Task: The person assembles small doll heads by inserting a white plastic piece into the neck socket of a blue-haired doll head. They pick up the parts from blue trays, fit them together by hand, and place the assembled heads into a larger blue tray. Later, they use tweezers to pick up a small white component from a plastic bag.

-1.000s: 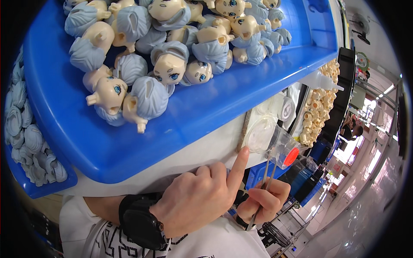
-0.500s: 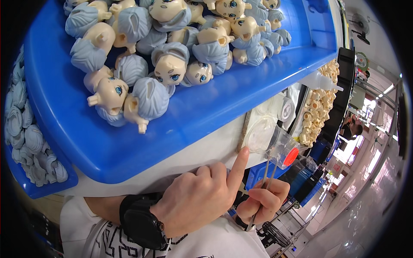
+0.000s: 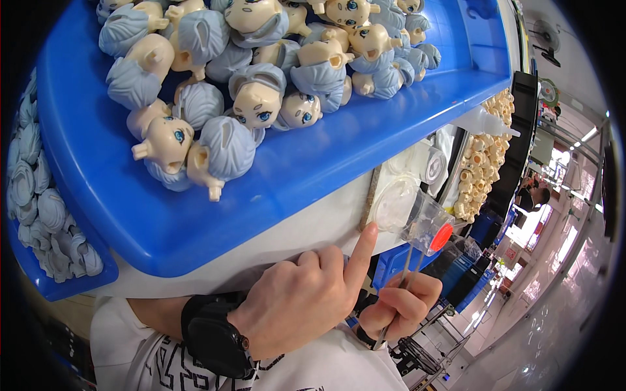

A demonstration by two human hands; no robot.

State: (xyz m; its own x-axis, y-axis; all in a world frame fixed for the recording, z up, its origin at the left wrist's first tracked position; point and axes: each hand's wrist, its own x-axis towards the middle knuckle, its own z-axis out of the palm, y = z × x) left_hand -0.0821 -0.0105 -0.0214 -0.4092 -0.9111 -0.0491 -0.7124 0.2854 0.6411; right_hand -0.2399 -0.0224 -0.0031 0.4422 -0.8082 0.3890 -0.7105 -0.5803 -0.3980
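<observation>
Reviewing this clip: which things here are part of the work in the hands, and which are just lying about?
In hand:
left hand, forefinger raised
right hand gripping thin metal tweezers
small clear jar with red lid, beside the tweezers' tips

Lying about:
blue plastic tray of blue-haired doll heads
pile of cream parts

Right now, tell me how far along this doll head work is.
Done: many doll heads with blue hair already lie piled in the blue tray. In hand: the right hand grips a thin stick under a small clear jar, while the left hand points a finger at the table edge. Left: loose blue hair pieces wait in the side bin.
</observation>
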